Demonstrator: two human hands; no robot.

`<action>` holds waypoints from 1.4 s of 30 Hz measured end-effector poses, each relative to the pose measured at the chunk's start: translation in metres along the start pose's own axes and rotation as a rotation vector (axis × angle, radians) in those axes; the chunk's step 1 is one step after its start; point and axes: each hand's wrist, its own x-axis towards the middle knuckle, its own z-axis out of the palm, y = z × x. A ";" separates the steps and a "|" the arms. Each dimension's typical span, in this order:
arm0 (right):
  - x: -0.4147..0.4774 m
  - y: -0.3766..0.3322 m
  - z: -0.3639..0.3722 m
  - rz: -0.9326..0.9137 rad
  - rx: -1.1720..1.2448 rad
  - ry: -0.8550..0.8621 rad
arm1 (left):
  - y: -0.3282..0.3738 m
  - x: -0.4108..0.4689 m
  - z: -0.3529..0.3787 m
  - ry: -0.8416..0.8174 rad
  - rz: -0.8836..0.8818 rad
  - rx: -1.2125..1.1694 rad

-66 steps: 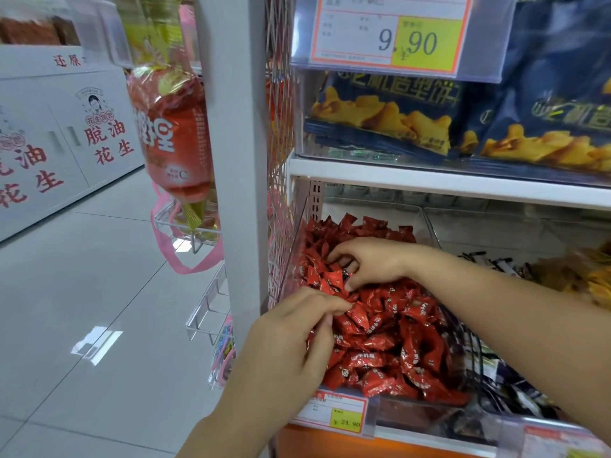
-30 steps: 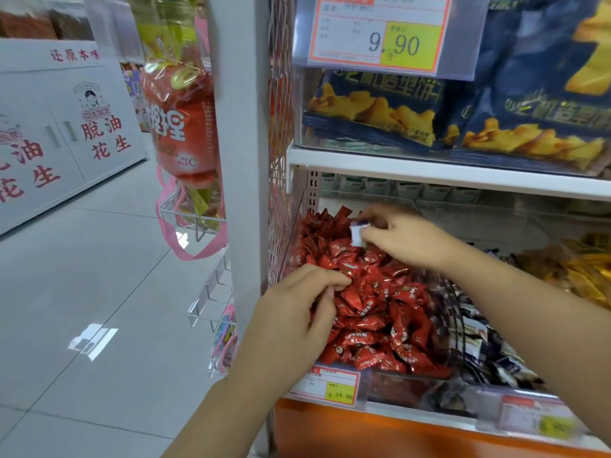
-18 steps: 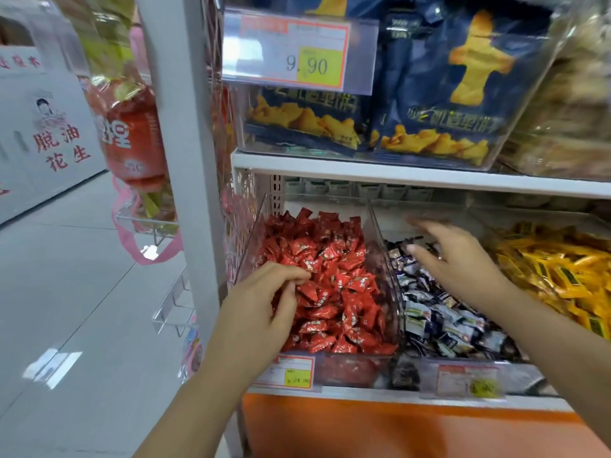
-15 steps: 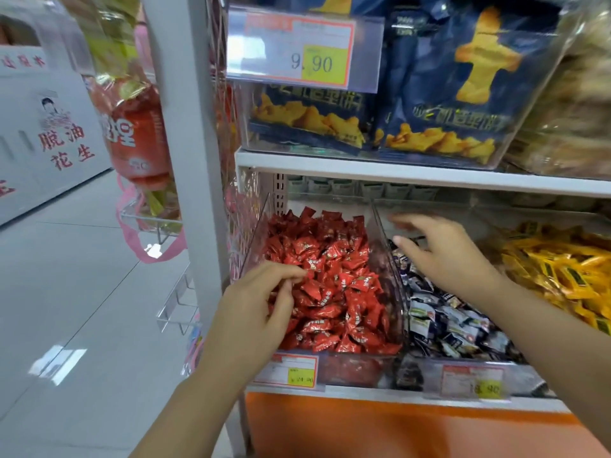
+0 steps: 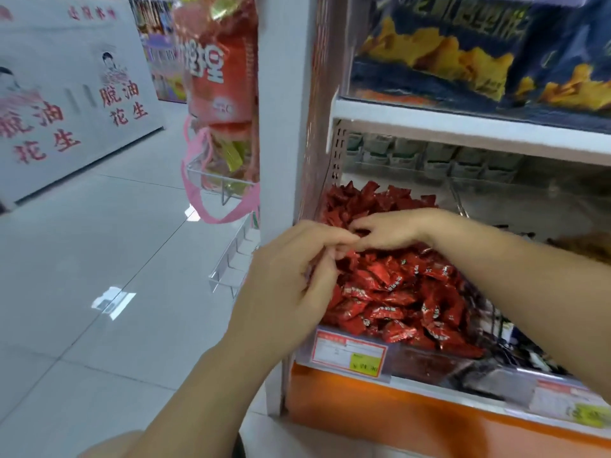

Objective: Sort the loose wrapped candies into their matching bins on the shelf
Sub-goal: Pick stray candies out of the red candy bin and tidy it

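A clear bin (image 5: 426, 360) on the lower shelf is heaped with red wrapped candies (image 5: 396, 292). My left hand (image 5: 291, 279) hovers at the bin's left front corner with its fingers curled and thumb against the fingertips; anything inside it is hidden. My right hand (image 5: 390, 231) reaches in from the right over the red heap, fingers bent down onto the candies, its tips meeting my left fingertips. The picture is blurred by motion. The neighbouring bin of dark wrapped candies (image 5: 515, 345) shows only at the right, behind my right forearm.
A white shelf post (image 5: 281, 110) stands just left of the bin, with a hanging red snack bag (image 5: 215, 77) and wire hooks (image 5: 231, 259) beside it. Blue snack bags (image 5: 446, 51) fill the upper shelf. A price tag (image 5: 350, 353) fronts the bin. Grey floor lies to the left.
My right hand has come back from the dark-candy bin to the red heap, next to my left hand. The view has swung left and closer.
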 end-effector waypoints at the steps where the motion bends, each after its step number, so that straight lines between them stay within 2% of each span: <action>1: -0.003 -0.002 0.000 -0.013 0.002 -0.032 | 0.000 0.000 0.000 -0.002 0.001 0.000; 9: -0.053 0.016 0.001 -0.098 -0.056 -0.163 | 0.001 0.000 0.000 0.015 -0.001 -0.017; 20: -0.060 0.027 -0.005 -0.003 -0.180 -0.093 | 0.000 -0.002 0.001 -0.003 0.007 -0.003; 27: -0.020 0.002 -0.001 -0.032 0.019 -0.248 | -0.001 0.001 0.003 -0.012 0.008 -0.013; 33: -0.001 0.012 -0.007 0.031 0.375 -0.044 | -0.003 0.001 0.002 -0.028 0.013 -0.022; 37: -0.010 0.025 -0.013 0.091 0.426 0.068 | -0.003 0.000 0.002 -0.033 0.012 -0.019; 42: -0.021 0.041 -0.015 0.164 0.565 0.110 | -0.003 0.000 0.003 -0.023 0.011 -0.020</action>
